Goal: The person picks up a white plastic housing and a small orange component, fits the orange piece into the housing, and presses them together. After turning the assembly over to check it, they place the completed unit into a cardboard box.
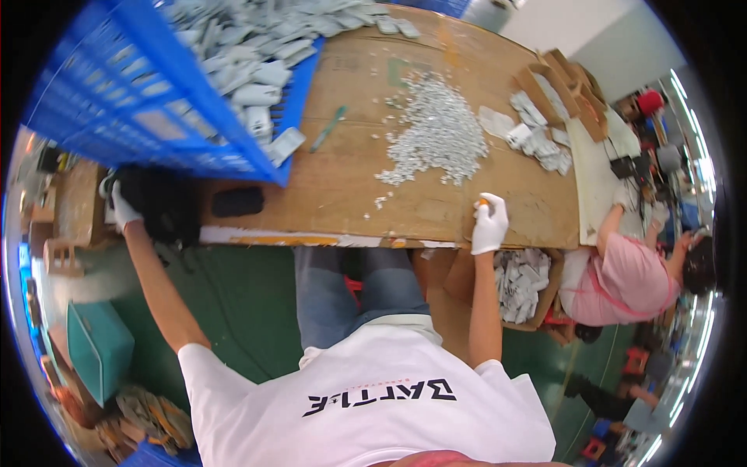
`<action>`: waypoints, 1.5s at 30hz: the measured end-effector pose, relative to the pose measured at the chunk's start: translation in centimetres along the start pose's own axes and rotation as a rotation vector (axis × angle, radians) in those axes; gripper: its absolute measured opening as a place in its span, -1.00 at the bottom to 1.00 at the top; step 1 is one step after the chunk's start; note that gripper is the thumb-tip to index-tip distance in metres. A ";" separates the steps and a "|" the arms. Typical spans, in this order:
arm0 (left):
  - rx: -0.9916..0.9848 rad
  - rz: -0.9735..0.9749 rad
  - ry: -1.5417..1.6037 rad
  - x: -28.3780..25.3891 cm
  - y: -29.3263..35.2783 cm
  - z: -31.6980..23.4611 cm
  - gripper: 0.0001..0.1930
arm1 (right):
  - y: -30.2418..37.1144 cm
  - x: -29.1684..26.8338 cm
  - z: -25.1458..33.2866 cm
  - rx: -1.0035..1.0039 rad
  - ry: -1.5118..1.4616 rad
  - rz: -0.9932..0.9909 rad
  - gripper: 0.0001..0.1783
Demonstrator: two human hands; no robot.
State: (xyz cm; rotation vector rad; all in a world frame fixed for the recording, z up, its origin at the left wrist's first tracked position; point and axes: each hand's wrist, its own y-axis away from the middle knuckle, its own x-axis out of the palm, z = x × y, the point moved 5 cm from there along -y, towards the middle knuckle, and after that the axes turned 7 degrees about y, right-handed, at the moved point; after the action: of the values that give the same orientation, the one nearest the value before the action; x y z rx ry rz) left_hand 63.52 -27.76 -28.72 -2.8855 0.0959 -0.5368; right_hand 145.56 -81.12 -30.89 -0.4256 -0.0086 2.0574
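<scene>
Head view, clock face centred on the picture. Right hand (490,224), white-gloved, near centre at 3 o'clock, over the near edge of a cardboard-covered table (334,194). Fingers curled round a small orange item (483,202); only a bit of it shows between thumb and fingers, its kind unclear. Left hand (125,208), also gloved, out at 9 o'clock against a black bag (167,208); whether it grips the bag, cannot tell.

On the table: heap of small whitish pieces (440,132) at 1 o'clock, strays at its fringe. Slim green strip (328,129) at 11. Dark flat object (238,201) between 9 and 10. Blue crate (152,47) at 10, pale plastic parts (258,95) piled in it. Loose white parts (537,142) at 2, beside open cartons (545,92). Co-worker in pink (622,276) just past 3.
</scene>
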 end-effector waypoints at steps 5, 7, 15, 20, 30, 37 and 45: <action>-0.178 -0.689 -0.799 6.1 3.1 9.0 -0.04 | 0.6 -2.2 1.4 -0.026 0.255 -0.078 -0.84; -0.116 -0.680 -1.067 1.6 -0.1 3.3 -0.05 | 0.3 -1.5 1.3 -0.015 0.212 -0.063 -0.83; -0.401 -0.567 -1.526 7.9 3.6 8.6 -0.09 | 0.2 -1.9 1.7 -0.043 0.373 -0.032 -0.79; -0.412 -0.437 -1.437 2.6 0.0 4.6 0.05 | 0.0 1.2 7.6 -0.270 0.379 0.099 -0.73; -0.388 -0.303 -1.589 17.5 10.8 0.8 -0.10 | -2.4 9.3 7.1 -0.493 0.829 0.285 -0.91; 0.243 0.425 -2.125 41.7 24.4 -3.7 -0.81 | -2.4 9.0 7.1 -0.513 1.005 0.360 -0.91; 0.802 0.701 -1.689 59.0 27.1 3.6 -0.87 | -1.0 8.9 7.0 -0.651 0.865 0.411 -0.93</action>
State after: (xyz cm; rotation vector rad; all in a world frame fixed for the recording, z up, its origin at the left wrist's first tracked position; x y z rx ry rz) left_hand 119.12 -59.48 -17.14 -1.5113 0.4227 1.5139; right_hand 140.34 -71.86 -26.78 -1.8132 -0.0758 2.0559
